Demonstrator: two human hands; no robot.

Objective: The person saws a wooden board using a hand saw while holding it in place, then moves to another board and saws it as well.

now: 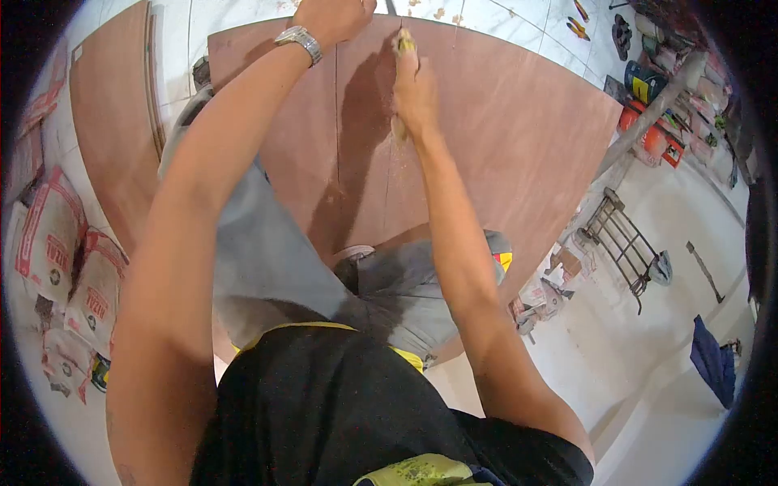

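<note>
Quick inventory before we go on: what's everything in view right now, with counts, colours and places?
plywood sheet: one, reddish brown, under both hands, centre.
second board: one, reddish brown, on the floor at upper left.
pencil: one, yellowish, gripped in the right hand, tip on the sheet.
sacks: several, white with red print, piled at far left.
metal rack: one, dark, on the floor at right.
blue cloth: one, lower right floor.
wristwatch: one, silver, on the left wrist.
left hand: resting at the sheet's far edge; what it grips, if anything, is out of frame.
right hand: closed on the pencil.
</note>
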